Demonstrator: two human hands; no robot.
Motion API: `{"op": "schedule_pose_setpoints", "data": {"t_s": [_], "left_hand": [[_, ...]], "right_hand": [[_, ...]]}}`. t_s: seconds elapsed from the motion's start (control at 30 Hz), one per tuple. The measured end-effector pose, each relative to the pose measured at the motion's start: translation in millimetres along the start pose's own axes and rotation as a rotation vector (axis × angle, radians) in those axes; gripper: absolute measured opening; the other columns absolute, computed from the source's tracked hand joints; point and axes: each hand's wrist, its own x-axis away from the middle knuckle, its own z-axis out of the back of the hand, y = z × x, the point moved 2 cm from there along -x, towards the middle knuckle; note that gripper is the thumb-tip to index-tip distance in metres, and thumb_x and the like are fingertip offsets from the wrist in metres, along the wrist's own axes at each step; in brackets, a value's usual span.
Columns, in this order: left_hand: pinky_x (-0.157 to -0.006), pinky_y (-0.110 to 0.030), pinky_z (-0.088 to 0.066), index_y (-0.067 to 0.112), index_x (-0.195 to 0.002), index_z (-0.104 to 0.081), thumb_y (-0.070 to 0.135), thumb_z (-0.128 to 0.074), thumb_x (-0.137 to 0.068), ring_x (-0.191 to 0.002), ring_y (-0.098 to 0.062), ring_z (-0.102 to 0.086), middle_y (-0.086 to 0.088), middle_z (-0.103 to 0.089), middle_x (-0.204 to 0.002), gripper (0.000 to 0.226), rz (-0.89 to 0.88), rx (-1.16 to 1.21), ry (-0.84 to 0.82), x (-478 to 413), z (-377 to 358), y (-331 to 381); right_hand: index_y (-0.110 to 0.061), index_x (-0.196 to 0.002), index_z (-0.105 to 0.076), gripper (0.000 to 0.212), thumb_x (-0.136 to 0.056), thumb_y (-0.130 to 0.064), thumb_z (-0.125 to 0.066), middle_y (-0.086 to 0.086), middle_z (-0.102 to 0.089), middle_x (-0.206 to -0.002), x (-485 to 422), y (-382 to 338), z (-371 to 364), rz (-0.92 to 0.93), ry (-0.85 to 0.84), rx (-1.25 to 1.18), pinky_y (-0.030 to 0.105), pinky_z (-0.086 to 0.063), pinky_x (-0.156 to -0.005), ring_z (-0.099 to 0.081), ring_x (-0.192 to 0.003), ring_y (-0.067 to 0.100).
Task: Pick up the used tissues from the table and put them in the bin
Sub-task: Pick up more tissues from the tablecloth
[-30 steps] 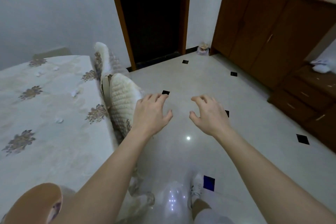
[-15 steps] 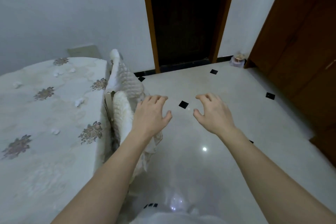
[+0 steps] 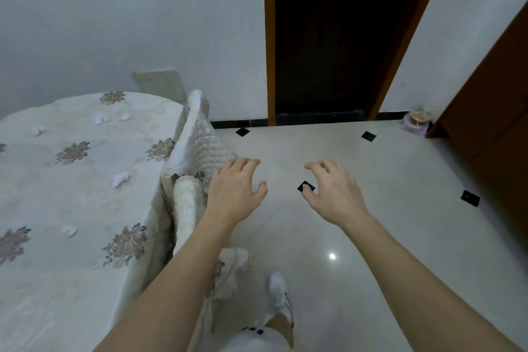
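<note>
Several crumpled white tissues lie on the table (image 3: 71,280) at the left, which wears a white cloth with brown flower prints. One tissue (image 3: 120,178) lies near the table's right edge, another tissue (image 3: 69,231) sits nearer me, and a pair of tissues (image 3: 101,118) rests at the far end. My left hand (image 3: 234,191) and my right hand (image 3: 333,194) hover palm-down over the floor to the right of the table, fingers loosely curved, holding nothing. No bin is in view.
Two chairs with quilted white covers (image 3: 197,146) stand against the table's right side. A dark open doorway (image 3: 328,37) is straight ahead, a brown wooden cabinet (image 3: 491,94) at the right, a small container (image 3: 417,121) on the floor by it. My white shoe (image 3: 281,298) steps on the glossy tiled floor.
My view has swung left and moved forward, so the doorway sits central and more of the table's far end shows. Both hands stay raised and empty in front of me.
</note>
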Motion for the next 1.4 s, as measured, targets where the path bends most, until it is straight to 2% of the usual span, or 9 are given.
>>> {"op": "schedule_pose_setpoints", "data": {"t_s": [0.13,0.3,0.5,0.67,0.83,0.93,1.2,1.4], "left_hand": [[-0.088,-0.041,-0.048,0.019,-0.125,-0.062,0.045,-0.051,-0.084,-0.11,-0.025,-0.058,-0.001,-0.066,-0.12,0.049,0.043,0.012,-0.003,-66.1,-20.5,-16.4],[-0.093,-0.039,-0.046,0.019,-0.129,-0.058,0.045,-0.051,-0.087,-0.113,-0.023,-0.056,0.0,-0.064,-0.124,0.05,0.083,0.021,-0.001,-149.8,-39.7,-42.6],[-0.088,-0.041,-0.05,0.018,-0.124,-0.061,0.046,-0.047,-0.084,-0.109,-0.023,-0.058,0.0,-0.066,-0.119,0.051,0.172,0.017,0.023,-212.4,-53.7,-77.2],[-0.087,-0.039,-0.047,0.019,-0.123,-0.063,0.044,-0.053,-0.083,-0.107,-0.023,-0.058,0.002,-0.067,-0.113,0.048,0.27,-0.001,0.029,-240.2,-66.3,-112.1],[-0.086,-0.041,-0.05,0.019,-0.124,-0.062,0.045,-0.047,-0.083,-0.108,-0.025,-0.058,0.001,-0.067,-0.116,0.05,0.392,-0.046,0.03,-271.8,-74.0,-153.8],[-0.084,-0.04,-0.048,0.019,-0.125,-0.06,0.045,-0.048,-0.083,-0.108,-0.026,-0.058,-0.001,-0.066,-0.118,0.051,0.493,-0.095,0.033,-296.8,-75.9,-178.2],[-0.091,-0.043,-0.047,0.023,-0.132,-0.056,0.045,-0.054,-0.086,-0.116,-0.025,-0.055,0.0,-0.063,-0.126,0.051,0.839,-0.185,0.084,-325.8,-72.6,-225.4],[-0.093,-0.042,-0.047,0.023,-0.133,-0.056,0.043,-0.058,-0.087,-0.12,-0.024,-0.054,0.0,-0.063,-0.129,0.05,1.188,-0.258,0.152,-264.9,-51.5,-232.9]], "right_hand": [[-0.021,-0.132,-0.052,0.044,-0.092,-0.037,-0.054,0.0,-0.055,-0.127,-76.8,13.0,-8.7,0.029,-0.033,0.005,0.038,-0.043,-0.095,-0.049,-0.116,0.021],[-0.022,-0.132,-0.051,0.044,-0.092,-0.038,-0.053,-0.001,-0.055,-0.126,-176.1,20.4,-15.3,0.081,-0.029,0.019,0.038,-0.045,-0.093,-0.049,-0.115,0.02],[-0.022,-0.132,-0.052,0.043,-0.091,-0.038,-0.054,0.0,-0.056,-0.125,-260.8,15.7,-39.5,0.147,-0.064,-0.003,0.037,-0.044,-0.093,-0.049,-0.115,0.02],[-0.023,-0.131,-0.053,0.043,-0.091,-0.039,-0.054,-0.001,-0.056,-0.125,-318.6,6.3,-69.7,0.222,-0.12,-0.034,0.036,-0.044,-0.095,-0.05,-0.115,0.019],[-0.024,-0.131,-0.053,0.043,-0.091,-0.04,-0.053,-0.001,-0.056,-0.124,-391.3,-17.1,-99.7,0.341,-0.162,-0.078,0.036,-0.045,-0.091,-0.05,-0.113,0.018],[-0.022,-0.131,-0.053,0.044,-0.09,-0.039,-0.054,0.0,-0.056,-0.125,-442.4,-34.1,-118.4,0.427,-0.203,-0.117,0.038,-0.046,-0.093,-0.049,-0.114,0.02],[-0.019,-0.124,-0.058,0.039,-0.088,-0.035,-0.058,0.003,-0.06,-0.116,-556.0,-91.6,-149.9,0.754,-0.322,-0.165,0.039,-0.049,-0.086,-0.054,-0.107,0.022],[-0.018,-0.12,-0.061,0.036,-0.087,-0.031,-0.059,0.002,-0.06,-0.114,-548.2,-180.3,-174.7,1.073,-0.441,-0.28,0.041,-0.05,-0.085,-0.053,-0.107,0.023]]}}
